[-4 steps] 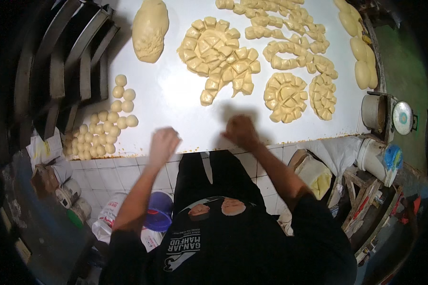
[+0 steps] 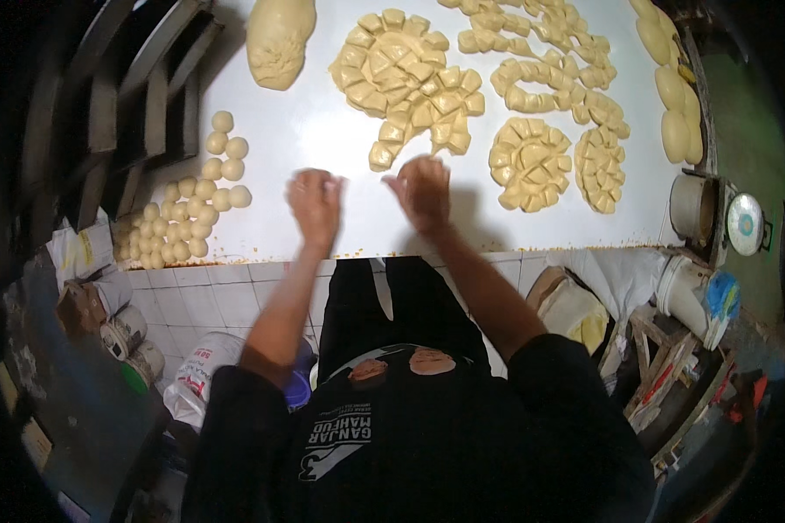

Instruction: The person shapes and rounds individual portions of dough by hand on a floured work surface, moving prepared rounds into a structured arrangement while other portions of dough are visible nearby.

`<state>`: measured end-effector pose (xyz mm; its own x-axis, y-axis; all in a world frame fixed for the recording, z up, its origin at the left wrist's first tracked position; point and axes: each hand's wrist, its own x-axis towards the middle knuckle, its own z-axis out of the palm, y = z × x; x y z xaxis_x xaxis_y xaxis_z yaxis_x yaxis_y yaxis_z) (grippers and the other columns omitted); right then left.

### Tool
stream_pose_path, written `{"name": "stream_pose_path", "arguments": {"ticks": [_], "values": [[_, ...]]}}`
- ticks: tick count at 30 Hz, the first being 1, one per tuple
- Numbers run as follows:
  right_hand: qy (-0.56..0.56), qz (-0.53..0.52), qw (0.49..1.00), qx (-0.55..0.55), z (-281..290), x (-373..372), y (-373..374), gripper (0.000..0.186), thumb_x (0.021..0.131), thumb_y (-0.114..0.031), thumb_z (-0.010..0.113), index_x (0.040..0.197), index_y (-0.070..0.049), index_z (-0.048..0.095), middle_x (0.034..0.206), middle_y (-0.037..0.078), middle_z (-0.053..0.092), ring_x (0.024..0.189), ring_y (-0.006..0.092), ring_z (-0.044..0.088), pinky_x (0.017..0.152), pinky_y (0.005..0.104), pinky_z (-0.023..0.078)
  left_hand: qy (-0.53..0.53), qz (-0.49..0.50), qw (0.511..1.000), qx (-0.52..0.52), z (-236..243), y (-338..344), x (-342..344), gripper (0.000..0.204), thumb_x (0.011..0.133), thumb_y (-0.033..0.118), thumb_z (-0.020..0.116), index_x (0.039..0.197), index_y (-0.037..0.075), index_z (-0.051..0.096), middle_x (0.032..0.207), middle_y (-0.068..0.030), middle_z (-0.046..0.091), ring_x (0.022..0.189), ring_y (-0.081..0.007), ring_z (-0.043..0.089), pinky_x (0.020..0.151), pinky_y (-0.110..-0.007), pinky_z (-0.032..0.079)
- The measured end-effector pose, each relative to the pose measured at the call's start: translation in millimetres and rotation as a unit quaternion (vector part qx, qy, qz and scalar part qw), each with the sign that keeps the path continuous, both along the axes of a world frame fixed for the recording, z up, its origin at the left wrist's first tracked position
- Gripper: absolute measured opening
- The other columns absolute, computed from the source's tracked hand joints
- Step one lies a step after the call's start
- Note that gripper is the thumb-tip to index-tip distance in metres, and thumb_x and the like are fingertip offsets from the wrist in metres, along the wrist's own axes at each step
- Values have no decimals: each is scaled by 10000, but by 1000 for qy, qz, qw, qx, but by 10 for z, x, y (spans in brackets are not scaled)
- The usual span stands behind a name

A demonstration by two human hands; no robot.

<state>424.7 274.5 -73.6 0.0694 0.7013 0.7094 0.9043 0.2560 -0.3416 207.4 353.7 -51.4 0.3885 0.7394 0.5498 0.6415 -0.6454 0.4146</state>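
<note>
My left hand (image 2: 316,207) is over the white table near its front edge, fingers curled and thumb held out to the right. To its right my right hand (image 2: 423,193) is curled too, thumb toward the left, just below the lower end of a cluster of cut dough pieces (image 2: 392,65). Both hands are slightly blurred, and the fingers hide whatever may be inside them. Left of my left hand lies a group of small round dough balls (image 2: 183,211). A large smooth lump of dough (image 2: 281,44) rests farther back.
On the right lie two round scored doughs (image 2: 529,164) and rows of cut dough strips (image 2: 541,78). Long dough loaves (image 2: 674,113) line the table's right edge. Dark metal trays (image 2: 153,113) are stacked at the left. A pot (image 2: 691,207) stands beside the right corner.
Both hands have moved forward over the table, away from its front edge and closer to the cut dough. The view has shifted slightly, and the dough pieces lie where they were.
</note>
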Motion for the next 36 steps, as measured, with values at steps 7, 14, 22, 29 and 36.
{"name": "stream_pose_path", "arguments": {"ticks": [7,14,22,29,36], "values": [[-24,-8,911,-412,110,-85,-2207,307,858,-314,852,961,-84,678,983,94,665,994,374,602,897,512,453,150,17,971,-185,-66,-1956,-1127,165,957,192,737,975,61,638,1063,-153,653,1071,-389,575,899,-519,438],[50,-33,922,-384,132,-264,-2644,361,833,-169,853,1113,-25,675,1124,177,637,1068,432,592,953,552,464,70,-124,972,-188,-141,-2247,-1229,244,925,139,774,1136,101,657,1204,-111,627,1166,-379,587,960,-535,466],[125,68,984,-106,709,-911,827,210,884,-36,674,1086,16,663,1143,203,672,1085,398,648,960,454,548,95,-159,941,-284,50,-1891,-1448,417,861,88,829,1229,32,640,1242,-154,621,1148,-379,609,950,-498,504],[5,22,955,-296,489,-1299,194,112,957,-81,688,1002,0,624,976,180,605,896,399,585,778,510,496,5,-81,960,-268,462,151,-1065,236,1024,127,652,1216,-8,671,1142,-222,682,1065,-438,641,926,-502,524],[-49,197,840,-504,320,-1285,-1579,234,889,-233,790,1041,-82,697,1140,148,627,1107,352,610,992,512,486,78,-86,980,-161,286,429,-573,256,1037,254,654,915,34,604,900,-184,635,831,-403,658,745,-533,548]]}}
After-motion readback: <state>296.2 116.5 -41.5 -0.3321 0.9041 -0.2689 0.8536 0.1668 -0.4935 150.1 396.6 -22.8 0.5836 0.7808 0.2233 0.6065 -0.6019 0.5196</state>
